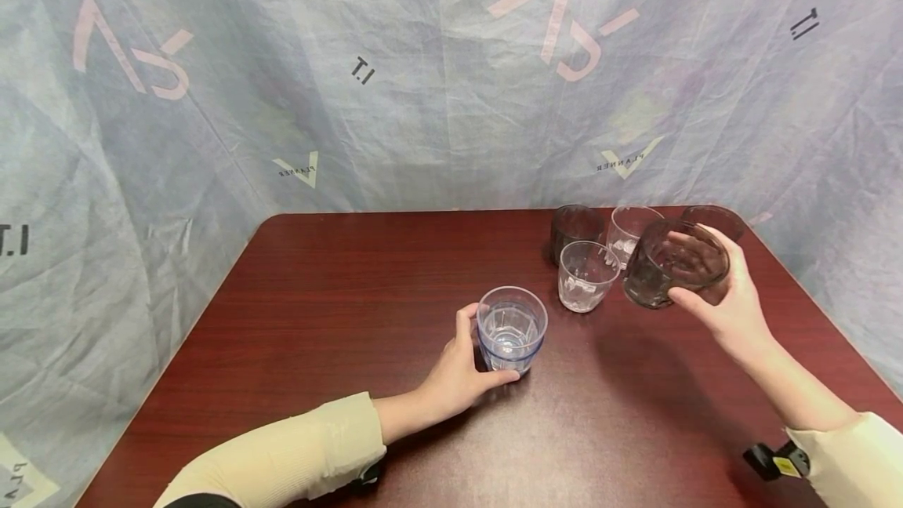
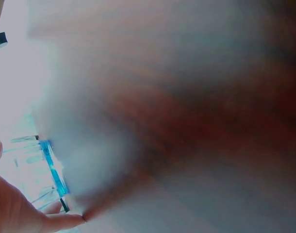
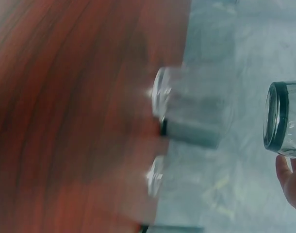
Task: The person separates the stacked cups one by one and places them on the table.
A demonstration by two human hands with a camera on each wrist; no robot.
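Observation:
My left hand [image 1: 451, 375] curls thumb and fingers round a clear glass with a blue band [image 1: 511, 335], which stands on the table near the middle. A second rim shows inside, so it may be two nested glasses. In the left wrist view the blue-banded glass [image 2: 53, 167] is partly overexposed. My right hand [image 1: 741, 308] grips a smoky dark glass [image 1: 652, 277], tilted and raised above the table at the right. The right wrist view shows this dark glass [image 3: 284, 119] at its edge, with fingertips [image 3: 283, 170] against its side.
Beside the raised glass stand a near clear glass [image 1: 582, 296], a dark glass [image 1: 564, 237], another clear glass [image 1: 631, 218] and a further dark one [image 1: 719, 219], partly hidden by the right hand. The reddish-brown table [image 1: 339, 281] ends at a hanging printed cloth [image 1: 423, 124].

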